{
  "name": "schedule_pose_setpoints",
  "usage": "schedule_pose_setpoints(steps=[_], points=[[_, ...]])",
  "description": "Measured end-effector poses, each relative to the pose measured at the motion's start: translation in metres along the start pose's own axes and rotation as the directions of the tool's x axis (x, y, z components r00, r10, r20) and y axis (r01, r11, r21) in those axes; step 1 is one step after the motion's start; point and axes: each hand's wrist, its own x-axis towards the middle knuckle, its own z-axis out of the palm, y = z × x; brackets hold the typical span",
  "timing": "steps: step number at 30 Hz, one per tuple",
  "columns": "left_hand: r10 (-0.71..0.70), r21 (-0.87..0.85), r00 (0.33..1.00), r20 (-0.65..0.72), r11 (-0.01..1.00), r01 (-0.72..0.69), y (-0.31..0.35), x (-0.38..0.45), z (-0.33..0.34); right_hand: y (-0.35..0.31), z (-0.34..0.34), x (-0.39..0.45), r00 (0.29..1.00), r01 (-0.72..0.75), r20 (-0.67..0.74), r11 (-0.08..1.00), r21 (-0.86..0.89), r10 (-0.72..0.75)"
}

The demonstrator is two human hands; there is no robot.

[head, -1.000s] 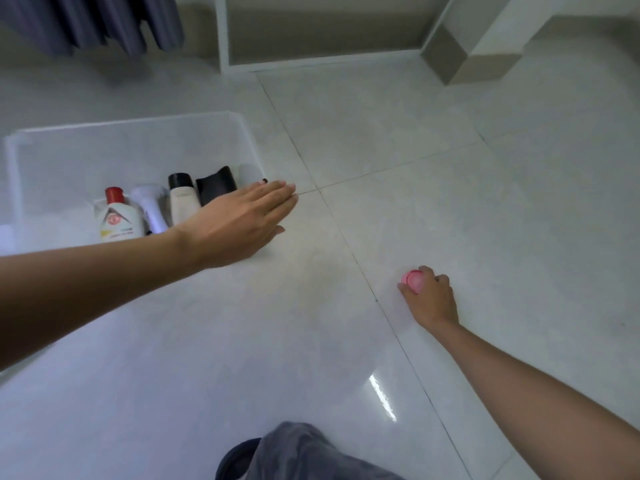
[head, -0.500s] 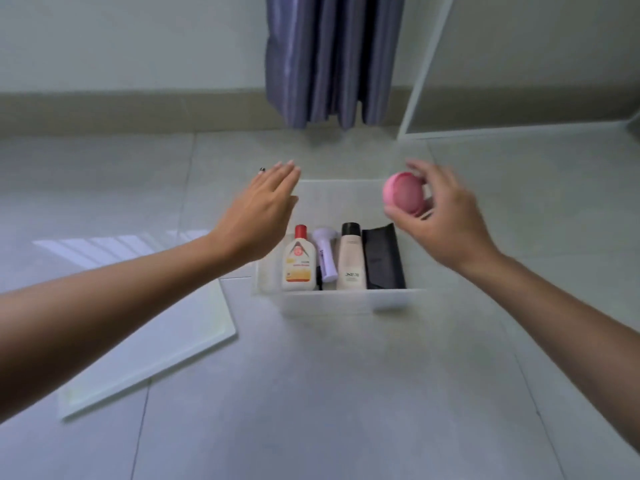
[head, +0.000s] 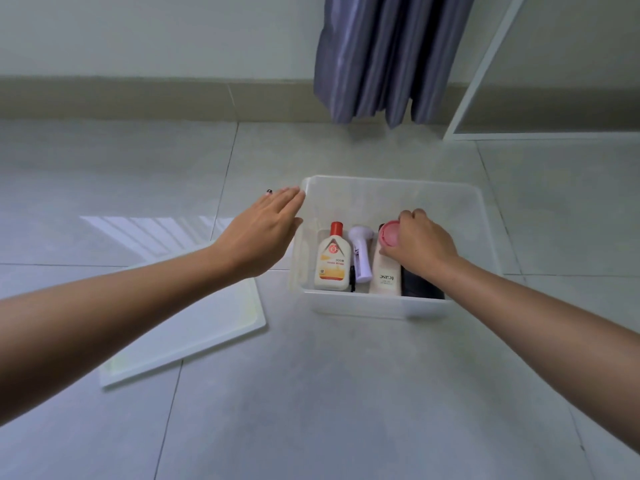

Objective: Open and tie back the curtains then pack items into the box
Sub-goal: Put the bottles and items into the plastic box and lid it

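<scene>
Hands: right hand (head: 420, 245) grips pink jar (head: 390, 236) inside box (head: 381, 308), over the bottles; left hand (head: 265, 232) flat, fingers straight, beside box rim | jar: likely light, rigid, smooth; hold around its sides.

a translucent white box (head: 391, 308) sits open on the floor, holding a red-capped lotion bottle (head: 330, 261), a white handheld device (head: 361, 252), a cream tube (head: 385, 277) and a black pouch (head: 420, 284). a pink round item (head: 389, 236) hangs above them. purple curtains (head: 384, 57) hang bunched behind.
</scene>
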Motion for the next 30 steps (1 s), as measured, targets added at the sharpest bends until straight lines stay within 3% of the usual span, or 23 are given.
schedule_pose_setpoints(steps=[12, 16, 23, 30], points=[[0.000, -0.005, 1.000, 0.015, 1.000, 0.000, 0.001, -0.001, -0.001, 0.007, -0.002, -0.005, 1.000, 0.009, 0.023, 1.000, -0.022, -0.008], [0.005, 0.000, 1.000, 0.007, 1.000, -0.005, 0.002, -0.001, -0.002, 0.012, -0.007, -0.009, 0.997, 0.020, 0.076, 0.998, 0.066, -0.025], [0.018, 0.023, 1.000, 0.013, 1.000, -0.018, 0.003, 0.001, -0.004, 0.024, -0.012, -0.010, 1.000, 0.026, -0.015, 0.980, 0.198, -0.024], [0.035, 0.028, 0.999, 0.006, 0.999, -0.035, 0.006, 0.002, -0.006, 0.034, -0.014, -0.009, 0.994, -0.107, 0.058, 0.930, 0.351, 0.093]])
